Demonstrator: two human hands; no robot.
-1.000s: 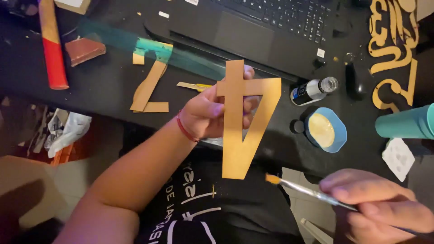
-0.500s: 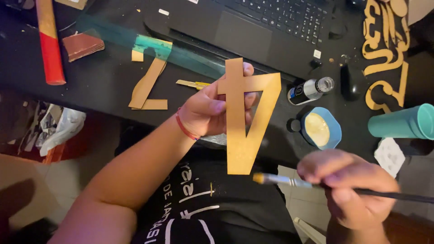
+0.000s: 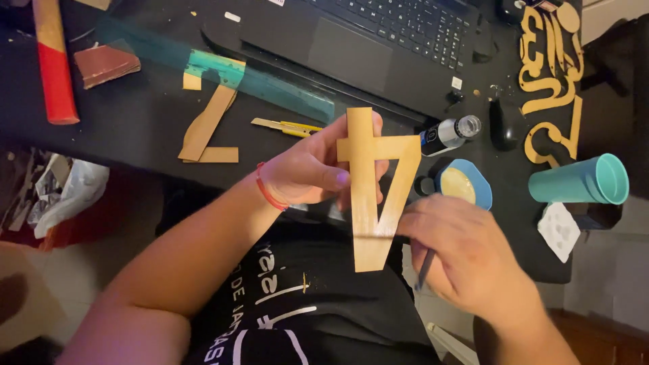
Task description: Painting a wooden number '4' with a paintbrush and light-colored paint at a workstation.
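Observation:
My left hand (image 3: 312, 170) holds a flat wooden cutout shaped like a numeral four (image 3: 372, 189) upright over my lap, fingers pinching its left arm. My right hand (image 3: 466, 253) is closed around a thin dark-handled paintbrush (image 3: 424, 269) and rests against the cutout's lower right edge. The brush tip is hidden behind the wood. A small blue dish of pale paint (image 3: 462, 186) sits on the black desk just above my right hand.
On the black desk (image 3: 128, 122) lie a second wooden numeral (image 3: 209, 122), a yellow utility knife (image 3: 287, 126), a laptop (image 3: 378, 40), a small bottle (image 3: 449, 134), a teal cup (image 3: 581, 179), curly wooden cutouts (image 3: 551, 74) and a red-handled tool (image 3: 53, 64).
My right hand has moved up and left from the lower right, bringing the brush against the cutout. My left hand keeps the wooden four in about the same place.

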